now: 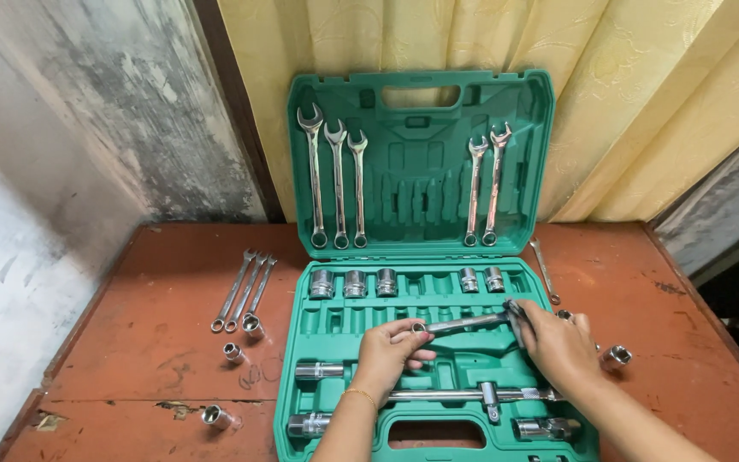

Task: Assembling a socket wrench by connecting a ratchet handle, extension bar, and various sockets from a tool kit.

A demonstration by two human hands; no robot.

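Right now both hands hold one combination wrench (pixel 465 323) level over the lower tray of the open green tool case (pixel 558 402): the left hand (pixel 389 349) pinches its ring end between fingertips, and the right hand (pixel 556 344) is closed around its other end. Below them in the tray lie a long sliding bar (pixel 459 395) and several sockets (pixel 319 370), with a row of five sockets (pixel 354 283) along the tray's far edge. Five more wrenches (pixel 336 184) sit clipped upright in the lid. On the reddish-brown surface (pixel 156 342), three wrenches (pixel 245 291) lie together left of the case beside loose sockets (pixel 233 352), a thin wrench (pixel 544 269) lies right of it, and another socket (pixel 617 355) rests near the right hand
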